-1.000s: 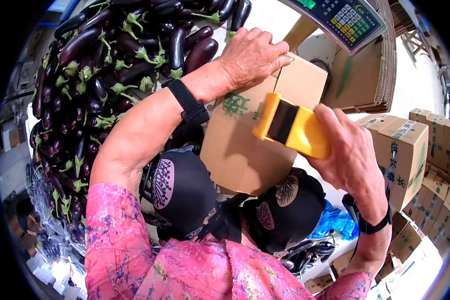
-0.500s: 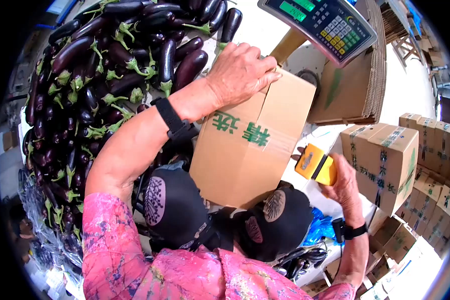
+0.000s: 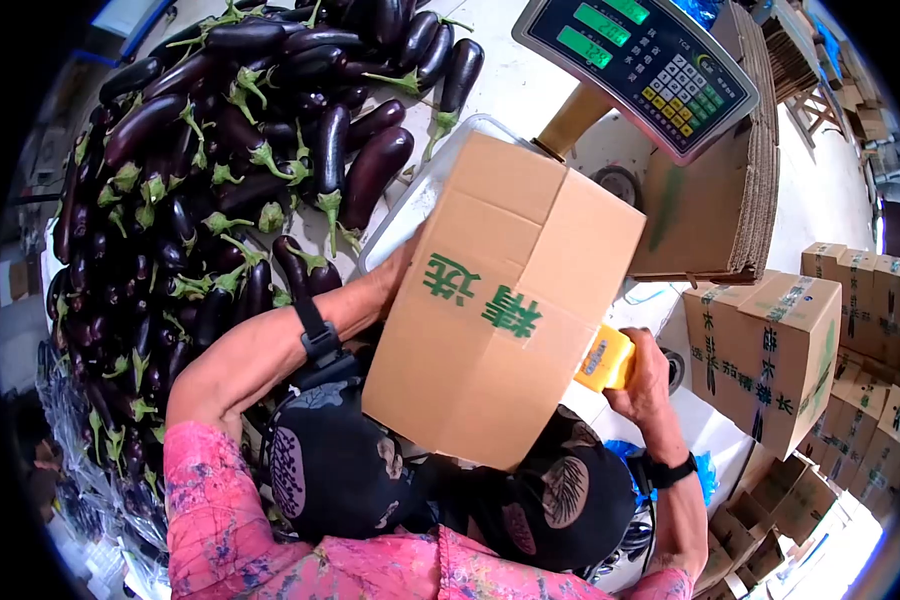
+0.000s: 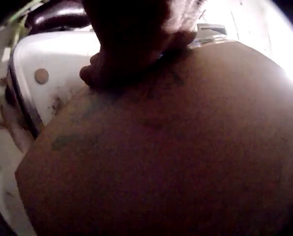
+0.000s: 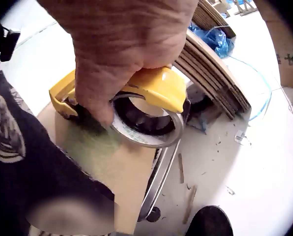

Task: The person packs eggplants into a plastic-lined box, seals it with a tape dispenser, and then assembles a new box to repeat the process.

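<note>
A closed cardboard box (image 3: 470, 370) with green lettering stands tilted against the person's lap. The left hand, hidden behind its left side in the head view, appears dark in the left wrist view: the hand (image 4: 136, 44) touches the box's side (image 4: 176, 147), its fingers partly out of sight. By the box's right side, the right hand (image 3: 648, 380) grips a yellow tape dispenser (image 3: 605, 362). In the right wrist view that hand (image 5: 126, 39) is wrapped over the dispenser (image 5: 163, 91), with a tape roll (image 5: 176, 132) below it, beside the box (image 5: 129, 172).
Eggplants (image 3: 240, 140) are heaped at the left. Behind the box are a white tray (image 3: 405, 225) and a scale display (image 3: 640, 70). Flattened cardboard (image 3: 715, 200) stands at the back right; packed boxes (image 3: 760, 360) lie farther right.
The left hand has left the box's top edge and moved down behind its left side. The right hand with the dispenser has moved down, away from above the box to its right side.
</note>
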Demonstrator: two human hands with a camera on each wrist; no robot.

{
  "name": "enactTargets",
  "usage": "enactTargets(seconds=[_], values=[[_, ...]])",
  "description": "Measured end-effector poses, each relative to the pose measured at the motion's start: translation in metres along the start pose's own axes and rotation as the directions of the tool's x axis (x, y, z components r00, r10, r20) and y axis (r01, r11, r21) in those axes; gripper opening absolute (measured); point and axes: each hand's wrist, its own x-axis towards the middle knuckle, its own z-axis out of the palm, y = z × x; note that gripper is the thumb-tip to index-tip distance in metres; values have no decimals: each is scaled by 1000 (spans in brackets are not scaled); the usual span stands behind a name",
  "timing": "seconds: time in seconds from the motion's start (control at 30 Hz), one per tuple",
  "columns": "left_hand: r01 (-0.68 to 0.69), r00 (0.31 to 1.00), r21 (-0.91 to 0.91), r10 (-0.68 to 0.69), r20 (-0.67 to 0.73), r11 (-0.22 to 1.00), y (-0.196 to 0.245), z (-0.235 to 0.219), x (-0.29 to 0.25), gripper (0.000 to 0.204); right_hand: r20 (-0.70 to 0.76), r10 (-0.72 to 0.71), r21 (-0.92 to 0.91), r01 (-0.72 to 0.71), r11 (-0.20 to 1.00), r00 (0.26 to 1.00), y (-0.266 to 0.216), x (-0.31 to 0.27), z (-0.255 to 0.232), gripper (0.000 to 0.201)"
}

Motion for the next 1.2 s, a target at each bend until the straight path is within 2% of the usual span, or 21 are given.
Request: enactTargets(seconds=[0.13, 0.2, 0.27, 0.33, 0.4, 0.43, 0.5, 0.6, 0.63, 0.67, 0.73, 0.83, 0.97, 1.07, 1.13, 1.2], values=[[-8, 1000, -32, 9, 10, 999, -10, 9, 5, 57, -65, 70, -30, -72, 997, 995, -30, -12, -36, 53], [-27, 1000, -3, 27, 1, 1000, -9, 16, 8, 58, -30, 70, -127, -73, 989, 997, -62, -1, -59, 52], [-49, 999, 100, 51, -11, 994, 5, 17, 7, 58, 13, 110, -210, -104, 972, 994, -92, 15, -60, 48], [-96, 992, 321, 116, -43, 942, 33, 12, 0, 59, 40, 99, -245, -86, 966, 994, -118, 35, -52, 45], [-123, 971, 484, 206, -123, 866, 62, 12, -13, 59, 92, 55, -279, -27, 960, 994, -141, 61, -48, 43], [-123, 938, 424, 244, -245, 897, 69, 7, -25, 61, 113, 32, -287, 2, 958, 993, -151, 72, -45, 42], [-172, 825, 304, 306, -476, 937, 82, -4, -48, 65, 163, 37, -319, 17, 948, 986, -167, 95, -34, 43], [-288, 848, 625, 496, -186, 726, 102, 55, -72, 64, 152, -21, -322, 69, 944, 988, -189, 119, -15, 44], [-343, 778, 762, 621, -97, 550, 105, 66, -62, 68, 165, -23, -348, 80, 934, 986, -196, 127, -9, 45], [-373, 751, 852, 659, 45, 367, 105, 74, -65, 71, 177, -19, -374, 85, 923, 984, -200, 134, -4, 46], [-190, 746, 936, 663, -59, 297, 101, 37, -49, 74, 171, -63, -342, 119, 932, 983, -202, 143, 1, 46], [-149, 770, 923, 628, -117, 356, 100, 21, -52, 80, 192, -117, -349, 179, 920, 974, -204, 147, 2, 48], [-39, 731, 948, 656, -188, 315, 101, 32, -58, 83, 257, -71, -370, 166, 914, 964, -192, 133, -15, 54], [23, 711, 957, 668, -218, 288, 100, 33, -59, 82, 251, 46, -369, 52, 928, 967, -161, 98, -47, 59], [61, 709, 945, 653, -267, 320, 101, 38, -61, 77, 210, -25, -377, 104, 920, 977, -130, 70, -58, 52], [-2, 728, 940, 645, -233, 342, 100, 35, -61, 73, 173, 13, -376, 54, 925, 985, -96, 45, -55, 51]])
